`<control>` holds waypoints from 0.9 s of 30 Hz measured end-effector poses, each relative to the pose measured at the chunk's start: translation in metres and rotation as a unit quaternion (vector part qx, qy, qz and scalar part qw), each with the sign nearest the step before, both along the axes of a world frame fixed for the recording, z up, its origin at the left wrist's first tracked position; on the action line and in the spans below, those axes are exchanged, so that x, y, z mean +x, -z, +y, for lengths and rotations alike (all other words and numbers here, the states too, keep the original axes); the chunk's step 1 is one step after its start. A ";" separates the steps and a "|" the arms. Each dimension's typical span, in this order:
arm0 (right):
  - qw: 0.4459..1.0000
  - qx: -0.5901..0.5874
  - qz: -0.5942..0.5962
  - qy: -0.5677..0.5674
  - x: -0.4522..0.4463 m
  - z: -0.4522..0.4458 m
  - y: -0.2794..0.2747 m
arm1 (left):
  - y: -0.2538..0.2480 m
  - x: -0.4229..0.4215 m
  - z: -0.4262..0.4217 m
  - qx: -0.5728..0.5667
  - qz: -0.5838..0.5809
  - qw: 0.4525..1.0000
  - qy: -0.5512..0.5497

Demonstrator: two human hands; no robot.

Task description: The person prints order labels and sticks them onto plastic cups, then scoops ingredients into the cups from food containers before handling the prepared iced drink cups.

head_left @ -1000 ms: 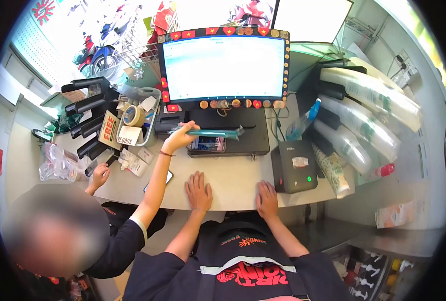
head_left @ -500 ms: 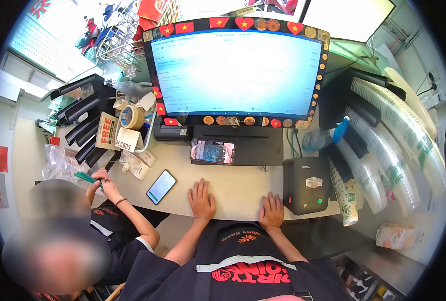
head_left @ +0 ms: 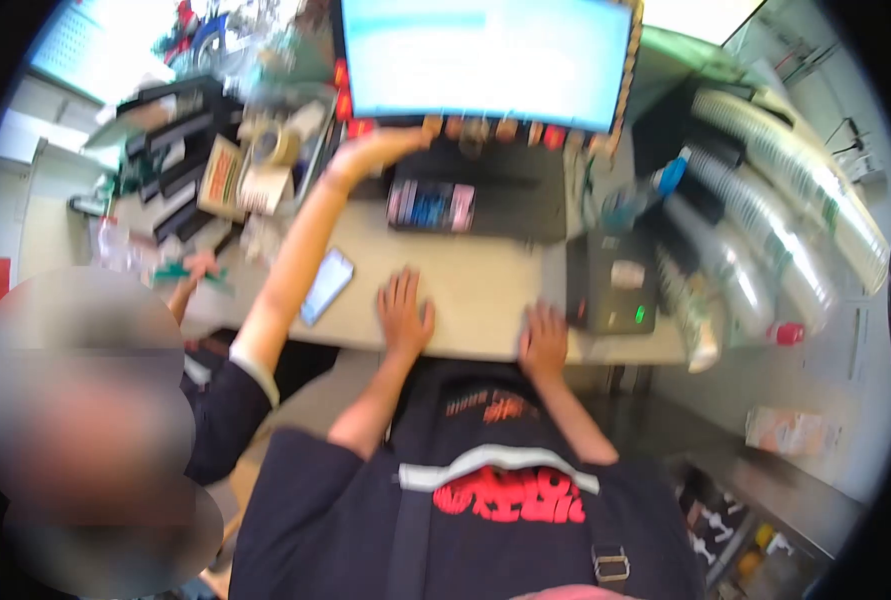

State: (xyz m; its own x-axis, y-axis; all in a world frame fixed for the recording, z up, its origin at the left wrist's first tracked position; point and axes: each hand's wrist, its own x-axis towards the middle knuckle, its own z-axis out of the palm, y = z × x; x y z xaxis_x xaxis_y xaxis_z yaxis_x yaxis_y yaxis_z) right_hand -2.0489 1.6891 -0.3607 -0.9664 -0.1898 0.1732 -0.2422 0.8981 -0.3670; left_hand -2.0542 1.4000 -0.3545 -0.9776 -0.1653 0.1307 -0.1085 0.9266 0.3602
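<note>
My left hand [head_left: 405,312] lies flat on the pale counter [head_left: 480,275], fingers spread and nothing in it. Resting at the counter's front edge, my right hand [head_left: 543,340] is open too, just left of a black box-shaped machine [head_left: 613,290] with a green light. A phone [head_left: 327,286] with a bright screen lies left of my left hand. Beyond my hands, another phone [head_left: 431,206] sits on the black base under a large monitor [head_left: 485,60]. A co-worker's arm [head_left: 300,255] stretches across from the left, its hand [head_left: 380,150] at the monitor's lower left corner.
The co-worker's other hand [head_left: 201,264] holds blurred green strips at the left. A basket with a tape roll [head_left: 275,146] and cards stands at the back left, beside black holders [head_left: 180,150]. Stacked clear cups [head_left: 765,235] and a spray bottle [head_left: 670,175] are at the right.
The co-worker has reached one arm out to the monitor's lower corner; before, both their hands were together at the green strips. The view has tipped downward. My hands remain on the counter.
</note>
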 end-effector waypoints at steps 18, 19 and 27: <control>0.998 0.055 0.020 0.029 0.031 0.023 -0.102 | 0.022 0.011 -0.006 0.006 0.072 0.997 0.003; 0.998 0.054 0.023 0.029 0.032 0.025 -0.103 | 0.028 0.007 -0.009 -0.002 0.082 0.997 0.006; 0.941 -0.299 0.127 0.095 0.034 0.061 -0.084 | 0.038 0.008 -0.021 0.048 0.087 0.994 0.053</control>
